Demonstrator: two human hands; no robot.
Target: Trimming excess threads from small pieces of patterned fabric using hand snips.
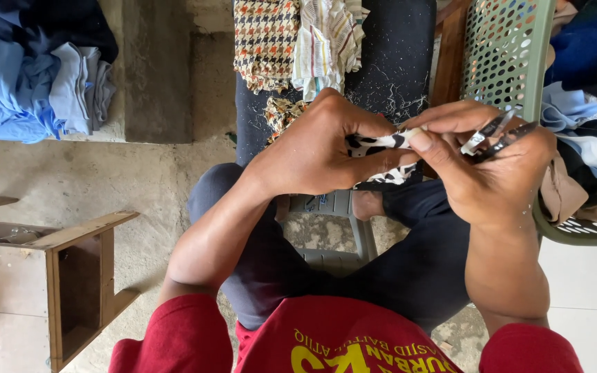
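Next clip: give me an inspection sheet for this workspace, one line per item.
Surface: dark cloth-covered bench, flecked with thread bits.
Job's things: black-and-white patterned fabric strip; small metal snips.
Clutter: checked and striped fabric scraps; folded blue clothes.
Hands: left hand pinches the strip; right hand holds the snips and touches the strip.
Cables: nothing seen.
Surroundings: green perforated basket of clothes, wooden stool, concrete floor.

One head-worn camera looks steeply down, close over the lap.
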